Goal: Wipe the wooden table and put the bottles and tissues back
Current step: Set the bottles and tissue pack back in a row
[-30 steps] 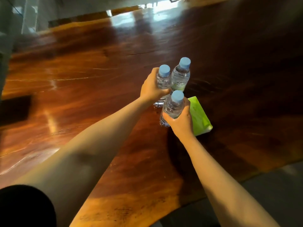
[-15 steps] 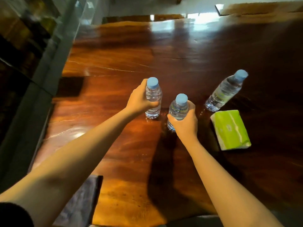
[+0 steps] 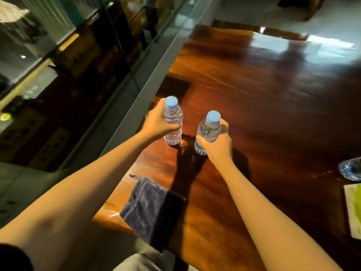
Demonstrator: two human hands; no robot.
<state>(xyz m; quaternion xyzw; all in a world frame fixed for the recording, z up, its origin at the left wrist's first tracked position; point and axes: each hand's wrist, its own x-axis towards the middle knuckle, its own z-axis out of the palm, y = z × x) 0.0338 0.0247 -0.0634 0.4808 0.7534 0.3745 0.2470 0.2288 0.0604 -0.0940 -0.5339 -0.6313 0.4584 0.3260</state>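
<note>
My left hand point(image 3: 156, 123) grips a clear water bottle with a blue cap point(image 3: 173, 122), held upright near the left side of the glossy wooden table point(image 3: 273, 114). My right hand point(image 3: 219, 146) holds a second such bottle point(image 3: 208, 131) just to its right. Whether the two bottles touch the wood I cannot tell. A third bottle point(image 3: 350, 171) shows only its base at the right edge of the view. Below it lies the green tissue pack point(image 3: 354, 210), cut off by the frame.
A dark blue cloth point(image 3: 148, 210) hangs over the table's near left edge. A grey ledge point(image 3: 136, 98) and glass pane run along the table's left side, with dim shelving behind. A dark square patch point(image 3: 174, 89) lies beyond the left bottle.
Both hands carried their bottles left, away from the third bottle and the tissue pack, which now sit at the right frame edge. The view swung left, revealing the cloth.
</note>
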